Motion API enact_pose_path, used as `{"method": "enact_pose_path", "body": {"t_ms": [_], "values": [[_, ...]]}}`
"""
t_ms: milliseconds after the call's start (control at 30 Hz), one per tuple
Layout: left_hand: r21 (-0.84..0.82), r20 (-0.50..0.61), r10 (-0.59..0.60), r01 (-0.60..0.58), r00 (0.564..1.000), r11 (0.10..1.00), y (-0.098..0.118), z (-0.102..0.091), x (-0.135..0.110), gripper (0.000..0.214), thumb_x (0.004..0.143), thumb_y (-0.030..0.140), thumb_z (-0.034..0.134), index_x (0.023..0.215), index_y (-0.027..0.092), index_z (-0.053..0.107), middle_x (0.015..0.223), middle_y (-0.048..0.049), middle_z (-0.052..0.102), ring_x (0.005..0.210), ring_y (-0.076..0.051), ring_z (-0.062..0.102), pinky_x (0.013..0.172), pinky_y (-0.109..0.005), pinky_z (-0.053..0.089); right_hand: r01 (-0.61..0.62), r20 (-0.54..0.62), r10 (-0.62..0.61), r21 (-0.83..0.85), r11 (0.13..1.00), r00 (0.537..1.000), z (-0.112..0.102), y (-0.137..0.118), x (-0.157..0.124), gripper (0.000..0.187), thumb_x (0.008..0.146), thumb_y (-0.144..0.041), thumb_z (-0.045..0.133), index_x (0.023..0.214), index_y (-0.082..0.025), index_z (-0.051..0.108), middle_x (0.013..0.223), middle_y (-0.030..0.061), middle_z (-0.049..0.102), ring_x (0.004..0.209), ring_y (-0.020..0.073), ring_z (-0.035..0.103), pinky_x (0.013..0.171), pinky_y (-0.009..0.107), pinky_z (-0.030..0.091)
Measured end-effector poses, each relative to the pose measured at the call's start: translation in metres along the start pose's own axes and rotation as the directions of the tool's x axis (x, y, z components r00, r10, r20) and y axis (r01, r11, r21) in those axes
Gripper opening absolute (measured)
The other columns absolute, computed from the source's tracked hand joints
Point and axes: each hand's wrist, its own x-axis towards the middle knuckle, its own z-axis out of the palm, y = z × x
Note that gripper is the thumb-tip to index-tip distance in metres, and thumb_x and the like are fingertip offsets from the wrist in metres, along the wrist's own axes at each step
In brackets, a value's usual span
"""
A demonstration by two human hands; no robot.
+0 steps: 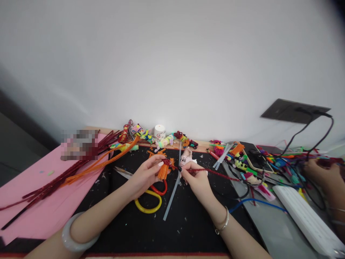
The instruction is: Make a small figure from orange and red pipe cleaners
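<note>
My left hand [149,169] pinches a small fuzzy pipe-cleaner figure [163,173], orange with a dark red top. From the figure a dark red glittery pipe cleaner [218,173] runs right, and my right hand [195,177] grips it between thumb and fingertips, close to the figure. A translucent glue stick [170,203] lies on the black mat under the hands. Scissors handles, one loop yellow [148,210] and one red, rest below my left hand, with a blade showing to the left. A pale printed packet [186,155] lies behind my right hand.
Long dark red and orange pipe cleaners [88,169] lie across a pink board [32,201] at left. Finished-looking fuzzy figures and a white roll [160,132] line the wall. At right are a white power strip [304,219], cables, colourful clutter and another person's hand [322,172].
</note>
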Motion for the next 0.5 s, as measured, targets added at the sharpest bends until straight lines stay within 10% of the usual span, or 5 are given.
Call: {"method": "enact_pose_path", "body": {"t_ms": [500], "values": [[0.067,0.078,-0.003,-0.003,0.997,0.998,-0.0037,-0.0015,-0.0002,0.042,0.073,0.019,0.071,0.112,0.023,0.055,0.103,-0.0057,0.066,0.088,-0.015,0.062,0.078,-0.026,0.044,0.078,0.025,-0.076,-0.107,0.991,0.997,0.0035,-0.0034,-0.0029,0.017,0.077,-0.027,0.057,0.062,-0.018,0.056,0.058,-0.0026,0.053,0.052,0.0108,0.048,0.048,0.022,0.039]]}}
